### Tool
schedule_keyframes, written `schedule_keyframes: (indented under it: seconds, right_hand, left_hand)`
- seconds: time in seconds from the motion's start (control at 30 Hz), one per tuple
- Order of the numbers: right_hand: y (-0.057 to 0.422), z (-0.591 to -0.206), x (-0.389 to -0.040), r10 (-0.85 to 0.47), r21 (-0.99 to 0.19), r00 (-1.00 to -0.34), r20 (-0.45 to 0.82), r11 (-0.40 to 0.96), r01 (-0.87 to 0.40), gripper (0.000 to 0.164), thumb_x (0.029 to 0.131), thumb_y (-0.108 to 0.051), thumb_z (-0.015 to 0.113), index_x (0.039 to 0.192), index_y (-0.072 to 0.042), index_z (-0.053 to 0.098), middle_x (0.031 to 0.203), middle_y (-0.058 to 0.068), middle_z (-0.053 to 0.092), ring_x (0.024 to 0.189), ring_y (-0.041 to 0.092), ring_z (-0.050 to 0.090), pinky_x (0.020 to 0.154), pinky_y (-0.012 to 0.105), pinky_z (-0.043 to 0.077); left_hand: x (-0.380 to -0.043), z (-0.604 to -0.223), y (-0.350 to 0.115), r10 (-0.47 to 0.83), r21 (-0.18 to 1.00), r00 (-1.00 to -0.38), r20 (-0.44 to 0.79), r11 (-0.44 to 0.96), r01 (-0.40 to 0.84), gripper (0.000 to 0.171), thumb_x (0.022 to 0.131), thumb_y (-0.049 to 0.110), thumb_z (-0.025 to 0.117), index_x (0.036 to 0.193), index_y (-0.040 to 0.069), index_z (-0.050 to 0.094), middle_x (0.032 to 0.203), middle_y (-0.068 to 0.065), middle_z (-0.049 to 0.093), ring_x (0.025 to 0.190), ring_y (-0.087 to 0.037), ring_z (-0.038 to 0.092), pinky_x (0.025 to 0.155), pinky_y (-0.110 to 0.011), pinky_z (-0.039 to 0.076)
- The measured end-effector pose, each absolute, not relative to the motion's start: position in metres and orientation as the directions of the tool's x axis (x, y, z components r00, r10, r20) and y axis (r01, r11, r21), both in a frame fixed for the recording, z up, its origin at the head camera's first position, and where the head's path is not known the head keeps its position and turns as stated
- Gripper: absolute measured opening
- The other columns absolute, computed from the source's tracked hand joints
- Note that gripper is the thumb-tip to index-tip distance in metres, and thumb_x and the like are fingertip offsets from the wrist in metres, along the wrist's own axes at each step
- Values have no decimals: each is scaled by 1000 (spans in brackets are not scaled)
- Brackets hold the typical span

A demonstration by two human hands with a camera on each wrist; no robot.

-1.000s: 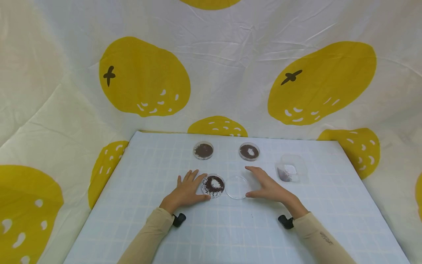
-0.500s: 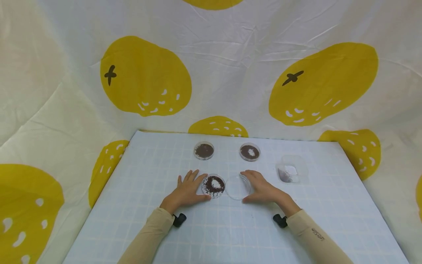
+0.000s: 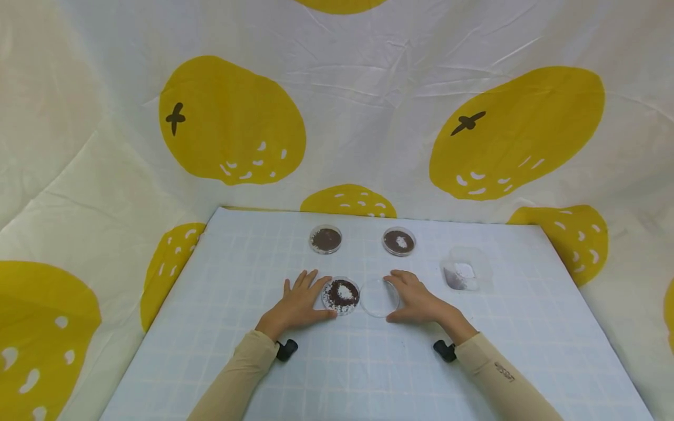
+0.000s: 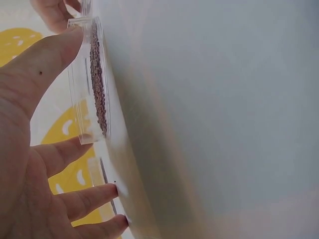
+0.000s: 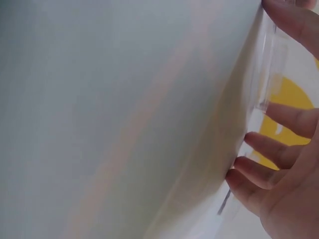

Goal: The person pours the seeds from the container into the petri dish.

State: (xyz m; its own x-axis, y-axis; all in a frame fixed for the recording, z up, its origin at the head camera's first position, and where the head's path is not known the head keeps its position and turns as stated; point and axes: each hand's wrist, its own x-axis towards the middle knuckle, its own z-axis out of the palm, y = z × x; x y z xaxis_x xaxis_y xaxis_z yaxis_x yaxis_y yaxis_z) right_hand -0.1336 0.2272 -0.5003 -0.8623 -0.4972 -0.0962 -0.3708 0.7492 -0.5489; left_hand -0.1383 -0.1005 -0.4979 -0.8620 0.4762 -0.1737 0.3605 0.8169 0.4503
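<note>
In the head view my left hand [image 3: 297, 304] holds a petri dish [image 3: 340, 296] of dark brown granules and white bits, thumb at the near side, index finger at the far side. In the left wrist view this dish [image 4: 99, 84] lies flat on the table between thumb and index finger; the other fingers are spread on the cloth. Beside it, almost touching, is a clear petri dish half [image 3: 378, 299] with nothing in it; I cannot tell whether it is lid or base. My right hand [image 3: 418, 301] grips its rim between thumb and index finger, other fingertips on the table.
Two more petri dishes stand behind, the left one [image 3: 325, 240] with dark granules, the right one [image 3: 398, 242] with a white patch on the granules. A clear plastic container [image 3: 466, 269] with some white and dark contents is at right. The cloth-covered table [image 3: 358, 374] has a patterned curtain behind.
My right hand has moved left and closed in on the clear petri dish half, which was free of its fingers a second ago. The left hand has stayed on its dish.
</note>
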Motion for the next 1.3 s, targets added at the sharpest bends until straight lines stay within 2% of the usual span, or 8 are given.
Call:
schedule_keyframes:
  seconds: [0.3, 0.53, 0.7, 0.9, 1.07, 1.3]
  right_hand:
    - [229, -498, -134, -508, -596, -859, -69, 711, -373, 91, 75, -32, 89, 146, 0, 42, 151, 25, 35, 140, 44, 28, 111, 60, 28]
    - [230, -493, -135, -528, -651, -849, 0, 645, -401, 92, 75, -39, 88, 147, -7, 41, 150, 16, 40, 139, 35, 32, 112, 54, 30]
    - [227, -491, -134, -519, -693, -854, 36, 602, -396, 92, 74, -46, 87, 147, -11, 42, 148, 12, 43, 138, 32, 37, 111, 52, 32]
    - [219, -485, -132, -508, -712, -859, 56, 583, -391, 94, 76, -50, 85, 149, -11, 42, 149, 9, 44, 139, 30, 38, 111, 53, 32]
    - [207, -478, -136, -516, -724, -854, 69, 563, -399, 92, 78, -48, 84, 150, -11, 41, 151, 7, 44, 139, 28, 40, 110, 52, 35]
    - [188, -479, -143, -549, -751, -831, 88, 511, -418, 91, 79, -39, 86, 150, -8, 40, 151, 5, 44, 139, 22, 40, 110, 44, 37]
  left_hand:
    - [-140, -501, -101, 479, 453, -861, -170, 814, 363, 87, 86, 63, 69, 156, 23, 36, 162, -17, 23, 148, -43, 12, 108, -75, 6]
    - [-140, -499, -101, 475, 446, -863, -172, 819, 362, 87, 86, 62, 69, 156, 22, 36, 162, -18, 24, 148, -44, 13, 108, -75, 6]
    - [-140, -498, -101, 476, 452, -863, -167, 815, 362, 87, 86, 62, 69, 156, 22, 37, 161, -18, 24, 148, -44, 13, 108, -75, 6]
    - [-139, -499, -100, 475, 452, -862, -174, 817, 359, 87, 86, 62, 69, 156, 22, 37, 161, -18, 24, 148, -44, 13, 108, -75, 5]
    - [-140, -501, -100, 465, 433, -868, -172, 828, 357, 87, 85, 63, 69, 155, 23, 38, 161, -18, 26, 148, -44, 14, 108, -74, 7]
    - [-140, -501, -99, 459, 439, -871, -179, 829, 346, 87, 84, 63, 70, 154, 22, 39, 161, -18, 26, 148, -44, 14, 108, -74, 6]
